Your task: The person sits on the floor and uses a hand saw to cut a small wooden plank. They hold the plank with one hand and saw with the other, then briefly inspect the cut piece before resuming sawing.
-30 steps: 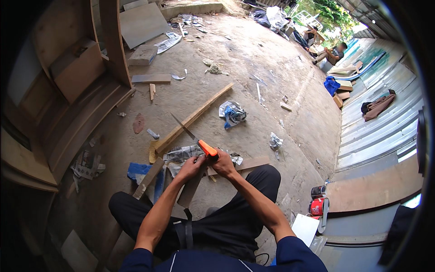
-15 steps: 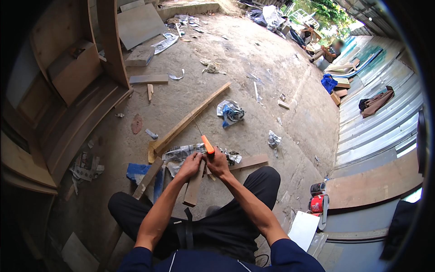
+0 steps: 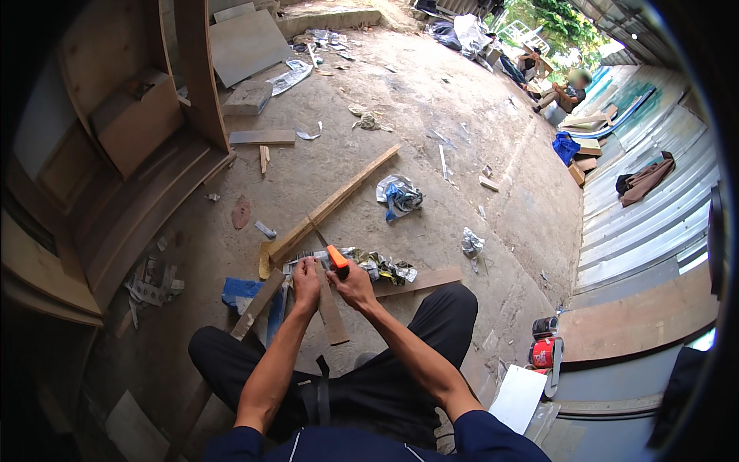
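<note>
My right hand point(image 3: 354, 285) is closed around the orange and black handle point(image 3: 337, 260) of a handsaw, whose thin dark blade point(image 3: 316, 229) points forward and left. Close beside it, my left hand point(image 3: 306, 286) grips the far end of a short wooden piece point(image 3: 331, 312). That piece slants back toward my lap between my forearms. Just beyond the hands lie crumpled newspaper point(image 3: 377, 266) and a flat wooden strip point(image 3: 419, 282). Another wooden strip point(image 3: 258, 304) rests over a blue object point(image 3: 240, 291) left of my left hand. My left fingertips are partly hidden.
A long wooden batten point(image 3: 335, 200) lies ahead on the concrete floor. A wooden cabinet point(image 3: 138, 192) stands at left. Crumpled plastic point(image 3: 400, 196) and scraps lie about. At right are red and black cans point(image 3: 543, 351) and a white sheet point(image 3: 517, 396). People point(image 3: 566, 94) sit far off.
The saw and my right hand have shifted left, and the blade has swung further left. The wooden piece now slants the other way, its near end moved right. The view has turned slightly.
</note>
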A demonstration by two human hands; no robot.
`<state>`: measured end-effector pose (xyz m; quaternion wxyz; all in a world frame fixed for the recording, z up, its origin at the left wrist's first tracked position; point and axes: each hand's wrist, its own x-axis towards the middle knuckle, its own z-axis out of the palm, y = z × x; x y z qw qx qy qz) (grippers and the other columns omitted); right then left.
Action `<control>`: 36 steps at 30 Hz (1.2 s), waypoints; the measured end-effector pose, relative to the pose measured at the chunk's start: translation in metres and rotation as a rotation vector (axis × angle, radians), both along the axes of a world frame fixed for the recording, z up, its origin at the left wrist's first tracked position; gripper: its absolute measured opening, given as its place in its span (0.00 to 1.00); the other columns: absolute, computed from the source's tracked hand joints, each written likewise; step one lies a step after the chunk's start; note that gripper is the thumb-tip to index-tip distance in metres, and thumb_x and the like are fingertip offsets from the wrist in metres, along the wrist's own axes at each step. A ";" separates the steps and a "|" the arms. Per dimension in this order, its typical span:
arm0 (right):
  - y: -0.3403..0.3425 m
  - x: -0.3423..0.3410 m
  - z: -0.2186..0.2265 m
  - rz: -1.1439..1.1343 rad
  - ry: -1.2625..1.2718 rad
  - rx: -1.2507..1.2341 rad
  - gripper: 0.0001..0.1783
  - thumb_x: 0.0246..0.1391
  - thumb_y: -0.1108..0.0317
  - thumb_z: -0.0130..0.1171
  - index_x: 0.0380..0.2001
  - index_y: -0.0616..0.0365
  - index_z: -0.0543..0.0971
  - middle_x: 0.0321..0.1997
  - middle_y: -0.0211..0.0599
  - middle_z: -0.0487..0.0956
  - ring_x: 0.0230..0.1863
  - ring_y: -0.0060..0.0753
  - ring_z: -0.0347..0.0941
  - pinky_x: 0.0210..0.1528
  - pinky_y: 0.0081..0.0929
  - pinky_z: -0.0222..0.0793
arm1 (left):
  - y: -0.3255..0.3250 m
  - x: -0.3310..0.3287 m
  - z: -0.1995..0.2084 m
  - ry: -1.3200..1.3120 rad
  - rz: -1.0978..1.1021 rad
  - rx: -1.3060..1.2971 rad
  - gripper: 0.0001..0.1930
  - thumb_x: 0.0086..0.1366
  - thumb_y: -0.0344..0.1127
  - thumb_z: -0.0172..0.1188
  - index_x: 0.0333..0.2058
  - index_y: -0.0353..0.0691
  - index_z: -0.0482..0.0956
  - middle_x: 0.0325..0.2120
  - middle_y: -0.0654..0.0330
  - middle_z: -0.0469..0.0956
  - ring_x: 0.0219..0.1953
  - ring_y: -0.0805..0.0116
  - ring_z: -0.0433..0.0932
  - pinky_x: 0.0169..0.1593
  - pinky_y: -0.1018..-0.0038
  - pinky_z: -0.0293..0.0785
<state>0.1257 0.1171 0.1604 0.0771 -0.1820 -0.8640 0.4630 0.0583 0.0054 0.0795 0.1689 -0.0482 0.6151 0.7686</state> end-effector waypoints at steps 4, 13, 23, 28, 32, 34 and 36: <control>-0.003 -0.001 0.000 0.090 -0.048 -0.180 0.26 0.49 0.51 0.68 0.42 0.62 0.78 0.35 0.44 0.82 0.38 0.40 0.80 0.42 0.33 0.73 | 0.005 0.004 -0.001 0.046 0.246 -0.013 0.15 0.74 0.43 0.43 0.38 0.39 0.73 0.28 0.64 0.73 0.29 0.74 0.73 0.36 0.75 0.72; 0.007 0.007 -0.017 0.187 -0.007 -0.283 0.29 0.45 0.59 0.72 0.48 0.62 0.75 0.43 0.40 0.82 0.45 0.34 0.78 0.49 0.30 0.72 | -0.011 0.011 0.024 0.263 0.161 -0.197 0.13 0.70 0.41 0.53 0.37 0.37 0.79 0.30 0.62 0.79 0.33 0.75 0.75 0.39 0.76 0.72; 0.018 0.013 -0.006 0.219 -0.072 -0.087 0.30 0.46 0.54 0.72 0.45 0.62 0.74 0.41 0.47 0.80 0.43 0.43 0.78 0.46 0.33 0.71 | -0.040 -0.007 0.040 0.630 -0.072 -0.412 0.11 0.62 0.41 0.63 0.38 0.40 0.82 0.27 0.56 0.84 0.29 0.63 0.84 0.34 0.70 0.77; 0.006 0.014 0.003 0.210 -0.026 -0.104 0.26 0.47 0.56 0.71 0.43 0.61 0.73 0.36 0.50 0.80 0.40 0.48 0.79 0.42 0.35 0.72 | -0.049 -0.001 0.061 0.762 -0.049 -0.679 0.10 0.66 0.41 0.58 0.31 0.41 0.78 0.24 0.58 0.83 0.27 0.57 0.83 0.29 0.64 0.76; -0.012 0.012 -0.002 0.254 -0.009 -0.112 0.23 0.49 0.59 0.68 0.43 0.62 0.73 0.36 0.52 0.80 0.40 0.52 0.78 0.42 0.37 0.72 | -0.067 -0.010 0.059 0.748 0.004 -0.753 0.11 0.70 0.41 0.51 0.30 0.42 0.74 0.22 0.60 0.82 0.25 0.55 0.82 0.27 0.60 0.75; -0.017 0.010 -0.010 0.263 0.079 -0.153 0.23 0.49 0.59 0.68 0.42 0.62 0.73 0.36 0.51 0.80 0.37 0.49 0.78 0.41 0.36 0.72 | -0.076 -0.017 0.051 0.733 0.021 -0.820 0.11 0.71 0.41 0.51 0.32 0.43 0.74 0.22 0.61 0.82 0.24 0.54 0.81 0.27 0.60 0.75; -0.025 0.013 -0.019 0.256 0.151 -0.283 0.24 0.50 0.65 0.68 0.49 0.59 0.74 0.40 0.39 0.81 0.37 0.28 0.76 0.42 0.27 0.71 | -0.087 -0.020 0.049 0.453 0.089 -0.651 0.13 0.73 0.45 0.47 0.37 0.43 0.75 0.27 0.61 0.83 0.29 0.60 0.82 0.34 0.66 0.75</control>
